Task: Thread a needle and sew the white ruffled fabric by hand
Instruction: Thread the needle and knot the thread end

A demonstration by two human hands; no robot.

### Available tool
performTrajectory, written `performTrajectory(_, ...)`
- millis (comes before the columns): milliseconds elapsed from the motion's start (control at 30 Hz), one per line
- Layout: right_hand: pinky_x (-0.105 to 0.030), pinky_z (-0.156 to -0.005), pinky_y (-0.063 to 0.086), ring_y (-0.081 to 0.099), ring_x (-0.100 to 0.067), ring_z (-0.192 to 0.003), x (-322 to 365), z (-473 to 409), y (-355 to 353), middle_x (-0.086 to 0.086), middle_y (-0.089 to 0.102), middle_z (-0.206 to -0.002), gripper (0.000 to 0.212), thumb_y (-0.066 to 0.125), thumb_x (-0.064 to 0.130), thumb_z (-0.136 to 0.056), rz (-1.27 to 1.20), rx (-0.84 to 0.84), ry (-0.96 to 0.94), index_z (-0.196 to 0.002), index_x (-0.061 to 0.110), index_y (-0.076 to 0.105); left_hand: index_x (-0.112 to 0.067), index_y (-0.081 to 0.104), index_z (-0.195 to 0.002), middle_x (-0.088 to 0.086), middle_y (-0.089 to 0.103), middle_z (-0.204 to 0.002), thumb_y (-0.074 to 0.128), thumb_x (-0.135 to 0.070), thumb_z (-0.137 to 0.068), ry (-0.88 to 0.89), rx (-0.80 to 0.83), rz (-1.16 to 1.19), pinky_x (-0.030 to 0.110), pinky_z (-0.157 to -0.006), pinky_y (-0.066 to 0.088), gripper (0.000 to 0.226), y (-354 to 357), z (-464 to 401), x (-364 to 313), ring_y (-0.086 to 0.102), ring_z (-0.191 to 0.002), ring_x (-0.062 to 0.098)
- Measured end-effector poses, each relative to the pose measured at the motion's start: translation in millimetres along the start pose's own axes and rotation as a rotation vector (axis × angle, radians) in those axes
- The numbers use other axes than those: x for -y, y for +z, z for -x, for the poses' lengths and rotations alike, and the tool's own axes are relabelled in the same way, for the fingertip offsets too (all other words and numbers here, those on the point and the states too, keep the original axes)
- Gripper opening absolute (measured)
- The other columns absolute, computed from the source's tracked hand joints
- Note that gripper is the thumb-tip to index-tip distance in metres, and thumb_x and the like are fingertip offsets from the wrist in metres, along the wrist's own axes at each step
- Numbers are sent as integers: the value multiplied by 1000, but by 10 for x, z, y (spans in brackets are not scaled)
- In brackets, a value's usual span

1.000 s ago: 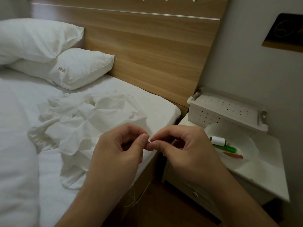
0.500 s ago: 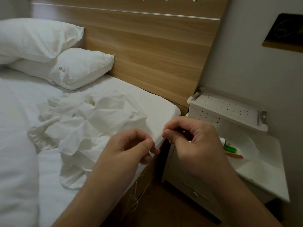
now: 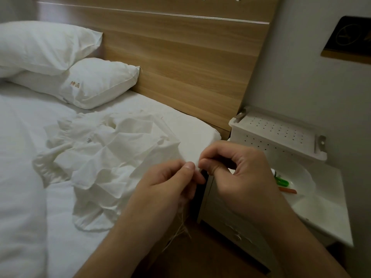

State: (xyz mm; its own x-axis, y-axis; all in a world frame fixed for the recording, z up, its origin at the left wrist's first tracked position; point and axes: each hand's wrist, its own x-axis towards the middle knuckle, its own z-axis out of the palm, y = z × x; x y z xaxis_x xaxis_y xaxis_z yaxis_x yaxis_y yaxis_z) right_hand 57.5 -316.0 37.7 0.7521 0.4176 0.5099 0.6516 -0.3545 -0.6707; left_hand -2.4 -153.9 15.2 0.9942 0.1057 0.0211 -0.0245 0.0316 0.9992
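The white ruffled fabric (image 3: 104,157) lies crumpled on the bed near its right edge. My left hand (image 3: 166,189) and my right hand (image 3: 239,173) meet fingertip to fingertip above the bed's edge, each with thumb and forefinger pinched together. Pale thread (image 3: 180,231) hangs in loose strands below my left hand. The needle is too small to make out between the fingers.
Two white pillows (image 3: 96,85) lean on the wooden headboard (image 3: 180,57). A white bedside table (image 3: 325,215) stands at the right with a perforated white box (image 3: 277,133) and a white plate (image 3: 297,177) holding green and orange items.
My hands parted half a second ago, the right one lifting away. Now the fingertips have come back together.
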Motion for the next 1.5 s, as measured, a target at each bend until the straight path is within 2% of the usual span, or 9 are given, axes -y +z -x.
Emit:
performTrajectory(133,-31,-67,54,66,-15,-79,-30,6,24,11,68,-77,22,71,7,-93,-8,-22,35,-83,26,73,-7,77,-79,3,46,-60,61,-22,-100,-32,-15,177,20,-45,30,30,-34,-15,5,35,-44,7)
performTrajectory(267,-24,-67,54,65,-14,-81,-26,15,61,13,67,-77,19,72,8,-93,-11,-8,49,-85,25,74,-5,78,-82,3,42,-62,77,-20,-88,-34,17,348,19,-42,28,16,-63,-33,15,31,-45,8)
performTrajectory(400,-26,-70,55,65,-12,-85,-26,32,106,14,68,-78,18,73,10,-93,-8,-3,68,-86,26,75,-2,80,-88,2,42,-61,70,-20,-83,-25,9,463,20,-44,25,22,-81,-32,25,31,-46,7)
performTrajectory(500,-21,-75,54,65,-9,-90,-4,58,126,15,69,-82,18,73,10,-92,-13,6,75,-86,26,75,0,82,-95,2,40,-63,77,-12,-84,-4,-18,496,24,-49,19,17,-69,-13,-4,29,-48,7)
performTrajectory(667,-17,-76,55,66,-3,-91,7,63,152,17,71,-84,14,72,10,-92,53,31,12,-90,23,76,-11,86,-98,4,49,-64,68,-20,-91,45,-150,340,23,-48,24,21,-27,12,-3,34,-49,9)
performTrajectory(867,-27,-69,52,63,-7,-84,15,55,122,15,68,-84,8,67,18,-92,144,55,-68,-91,23,74,-29,84,-94,-8,67,-63,67,-27,-99,244,-244,-211,16,-54,46,17,-4,40,38,58,-54,3)
performTrajectory(1100,-29,-67,51,59,-6,-81,6,68,158,14,65,-83,8,64,20,-93,263,76,-102,-91,24,71,-35,73,-85,-22,66,-67,60,-33,-100,276,-245,-525,10,-60,44,20,1,14,38,63,-67,1)
performTrajectory(1333,-30,-65,49,59,-8,-79,-11,48,108,12,64,-80,11,65,12,-90,285,15,-94,-85,22,68,-32,72,-82,-19,66,-66,61,-31,-101,203,-126,-510,10,-57,42,22,-25,15,18,59,-60,-2)
performTrajectory(1500,-21,-68,50,61,-5,-85,-37,26,118,16,65,-86,9,68,16,-97,224,-112,-45,-95,24,70,-23,74,-78,-1,62,-65,60,-20,-104,94,-6,-203,28,-56,38,30,-68,6,11,48,-54,8)
